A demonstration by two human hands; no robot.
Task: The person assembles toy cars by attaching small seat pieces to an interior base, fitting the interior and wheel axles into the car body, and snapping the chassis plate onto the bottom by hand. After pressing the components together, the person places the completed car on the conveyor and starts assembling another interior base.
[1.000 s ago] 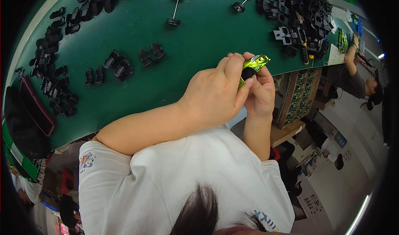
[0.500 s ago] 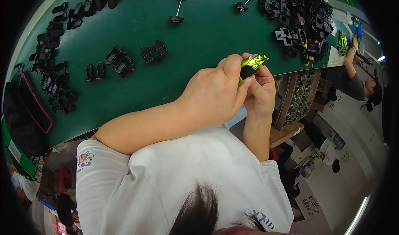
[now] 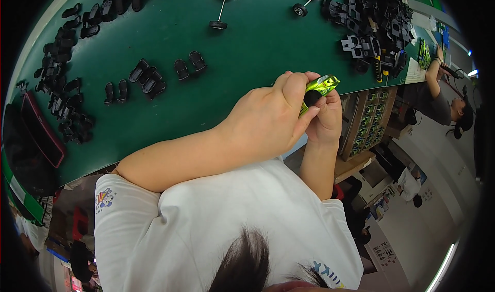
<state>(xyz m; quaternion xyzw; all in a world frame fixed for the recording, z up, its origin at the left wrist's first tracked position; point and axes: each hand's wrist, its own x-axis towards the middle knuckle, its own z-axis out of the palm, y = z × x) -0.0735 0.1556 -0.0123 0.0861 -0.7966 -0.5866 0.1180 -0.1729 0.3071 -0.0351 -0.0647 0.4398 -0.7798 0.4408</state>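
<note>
A shiny yellow-green toy car shell (image 3: pixel 325 84) with a black part (image 3: pixel 312 97) in it is being held between both hands, near the right-hand stretch of the green table's (image 3: pixel 247 49) near edge. The left forearm (image 3: pixel 175 155) is being carried slantwise across the front of the body, its elbow being bent. The left hand (image 3: pixel 265 116) is being held back-upward, its fingers being curled around the shell's left side and its thumb being stretched along the lower edge. The right hand (image 3: pixel 326 120) is being raised steeply from below, the shell being pinched from the right by thumb and bent fingers. Some fingertips are being hidden by the shell.
</note>
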